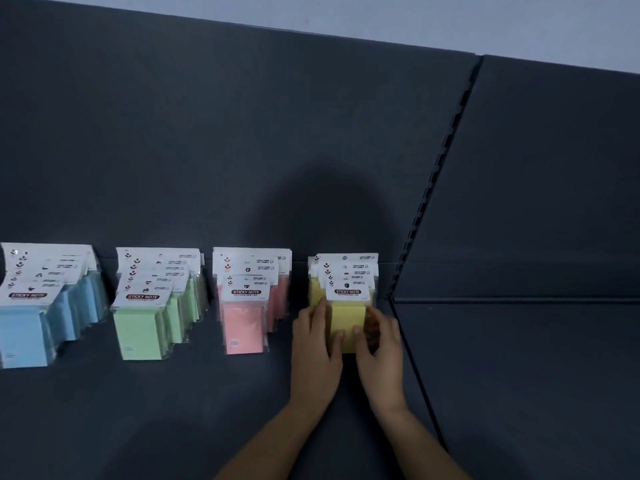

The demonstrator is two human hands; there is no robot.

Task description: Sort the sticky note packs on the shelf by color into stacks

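Yellow stack (348, 315) between left hand (313, 344) and right hand (381, 348), both grips around it; pink stack (242, 323) just beside

Dark grey back panel (225, 133) from nine to twelve o'clock. Pale wall strip (346, 12) at twelve. Slotted black upright (440, 168) slanting from one o'clock toward four. Beyond it, at three, seemingly a neighbouring bay (554, 168) in the same grey. Soft rounded shadow (322, 209) at centre.

left hand (313, 337), right hand (381, 344) hold yellow pack (348, 320) | blue stack (24, 334), green stack (138, 334), pink stack (242, 327) alongside
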